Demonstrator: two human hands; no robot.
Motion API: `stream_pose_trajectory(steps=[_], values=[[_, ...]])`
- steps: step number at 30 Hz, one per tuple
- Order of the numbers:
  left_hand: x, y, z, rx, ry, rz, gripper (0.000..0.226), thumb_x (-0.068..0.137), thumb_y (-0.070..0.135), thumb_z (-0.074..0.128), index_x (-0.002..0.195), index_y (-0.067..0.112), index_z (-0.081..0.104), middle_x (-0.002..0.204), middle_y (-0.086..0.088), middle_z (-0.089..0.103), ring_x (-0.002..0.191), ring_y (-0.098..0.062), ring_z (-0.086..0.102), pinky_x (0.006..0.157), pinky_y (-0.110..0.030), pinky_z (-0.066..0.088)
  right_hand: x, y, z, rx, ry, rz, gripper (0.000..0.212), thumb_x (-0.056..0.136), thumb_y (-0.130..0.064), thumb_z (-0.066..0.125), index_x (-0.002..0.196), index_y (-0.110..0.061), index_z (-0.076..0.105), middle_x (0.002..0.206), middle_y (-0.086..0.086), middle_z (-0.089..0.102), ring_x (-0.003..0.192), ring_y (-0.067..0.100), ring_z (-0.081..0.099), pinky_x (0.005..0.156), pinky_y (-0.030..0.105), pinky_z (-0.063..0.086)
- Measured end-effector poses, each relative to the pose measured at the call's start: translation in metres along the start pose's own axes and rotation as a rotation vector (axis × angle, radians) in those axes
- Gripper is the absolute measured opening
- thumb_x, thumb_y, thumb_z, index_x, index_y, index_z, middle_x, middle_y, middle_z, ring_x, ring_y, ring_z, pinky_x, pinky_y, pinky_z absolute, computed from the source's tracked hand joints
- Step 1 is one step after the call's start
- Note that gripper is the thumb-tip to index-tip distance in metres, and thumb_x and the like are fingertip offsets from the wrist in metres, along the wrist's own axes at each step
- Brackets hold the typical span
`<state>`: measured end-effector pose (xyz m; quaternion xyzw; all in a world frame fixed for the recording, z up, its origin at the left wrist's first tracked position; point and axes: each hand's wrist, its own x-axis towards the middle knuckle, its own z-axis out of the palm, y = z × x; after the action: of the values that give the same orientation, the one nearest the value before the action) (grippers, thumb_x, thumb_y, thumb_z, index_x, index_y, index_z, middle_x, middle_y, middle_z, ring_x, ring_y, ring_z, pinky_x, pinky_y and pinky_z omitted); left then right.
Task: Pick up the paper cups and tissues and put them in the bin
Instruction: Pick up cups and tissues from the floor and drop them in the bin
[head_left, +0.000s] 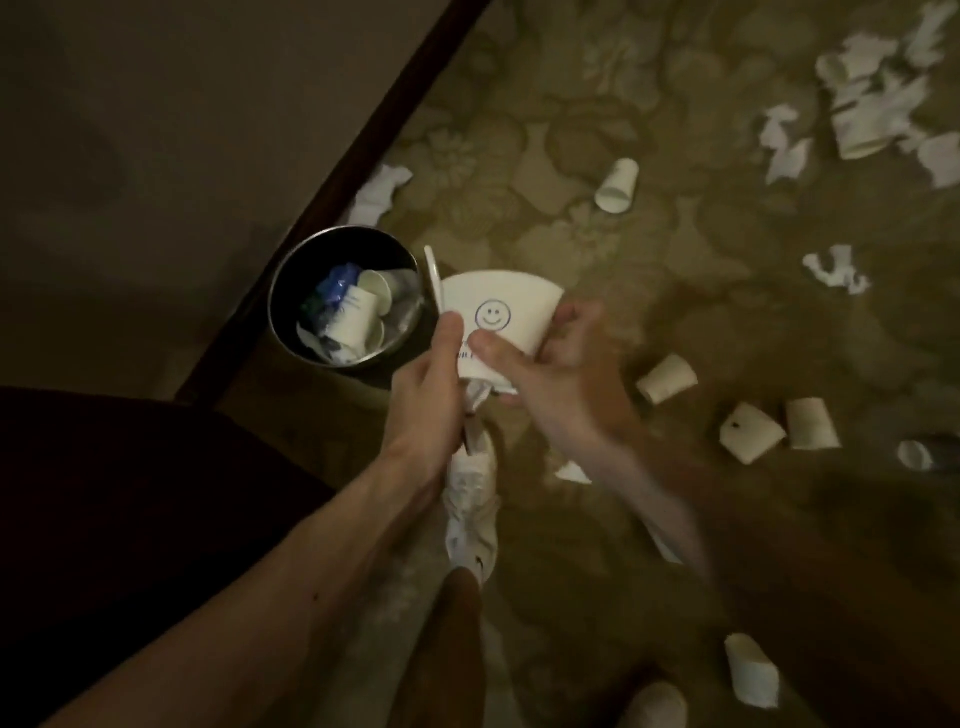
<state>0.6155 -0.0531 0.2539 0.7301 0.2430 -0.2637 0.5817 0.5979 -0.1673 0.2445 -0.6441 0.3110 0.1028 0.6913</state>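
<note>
Two hands meet on one paper cup (498, 299), squashed flat, with a smiley face printed on its front. It is held in the air just beside the bin (283, 291), at about three o'clock from the bin's mouth and not yet over it.

The left hand (428, 379) pinches the cup's lower left edge, thumb on the printed face and fingers behind. A scrap of tissue (475, 397) hangs below that grip. A thin white edge sticks up at the cup's ten o'clock; I cannot tell what it belongs to. The right hand (550, 364) grips the lower right side, thumb pressed across the front and fingers curled round the back. It is blurred, so the fingertips are unclear.

The bin is round and metal, stands against a dark wooden rail (332, 197), and already holds several cups and a blue wrapper (337, 283).

To finish this step well, I would carry the cup toward nine o'clock until it is squarely over the mouth. The flattened cup looks wide against the opening, so it should go in narrow end down. Paper this light will likely drift, so let go low, both thumbs lifting together, and the tissue drops with it.

Plenty remains. From the hands, one loose cup (618, 184) lies at one o'clock, a group of three (750, 434) at four o'clock, another (750, 670) at five. Crumpled tissues (784, 140) lie at two o'clock, and one (376, 189) at the bin's twelve.
</note>
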Motion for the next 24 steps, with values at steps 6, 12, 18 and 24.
stream_pose_trajectory(steps=[6,12,18,24], values=[[0.114,-0.009,-0.064,0.066,0.082,-0.075,0.045,0.104,0.050,0.036,0.092,0.023,0.070,0.069,0.001,0.075,0.053,-0.011,0.066,0.043,-0.022,0.050,0.084,0.028,0.095,-0.155,-0.157,0.026,0.098,0.079,-0.028,0.079,0.149,-0.030,0.012,0.118,-0.001,0.064,0.093,0.003,0.065,0.056,0.005,0.048],[0.224,-0.007,-0.096,0.309,0.097,-0.193,0.049,0.103,0.052,0.035,0.117,0.016,0.066,0.090,0.000,0.068,0.071,-0.011,0.064,0.047,-0.020,0.047,0.176,0.052,0.153,-0.327,-0.232,0.048,0.088,0.079,-0.045,0.071,0.150,-0.032,0.022,0.122,0.001,0.063,0.098,0.020,0.067,0.077,0.042,0.061],[0.292,-0.020,-0.106,0.803,0.066,-0.141,0.044,0.101,0.045,0.047,0.110,0.006,0.065,0.097,-0.011,0.065,0.066,-0.019,0.059,0.051,-0.023,0.046,0.220,0.075,0.165,-0.644,-0.252,0.042,0.067,0.093,-0.044,0.057,0.147,-0.024,0.022,0.114,0.007,0.058,0.100,0.028,0.063,0.083,0.046,0.056],[0.311,-0.045,-0.104,0.930,-0.070,-0.060,0.034,0.100,0.038,0.051,0.076,0.016,0.061,0.085,-0.011,0.064,0.089,-0.028,0.064,0.070,-0.033,0.045,0.248,0.091,0.166,-1.150,-0.434,-0.120,0.037,0.099,-0.039,0.051,0.123,-0.011,0.056,0.119,0.011,0.062,0.108,0.030,0.060,0.079,0.033,0.042]])
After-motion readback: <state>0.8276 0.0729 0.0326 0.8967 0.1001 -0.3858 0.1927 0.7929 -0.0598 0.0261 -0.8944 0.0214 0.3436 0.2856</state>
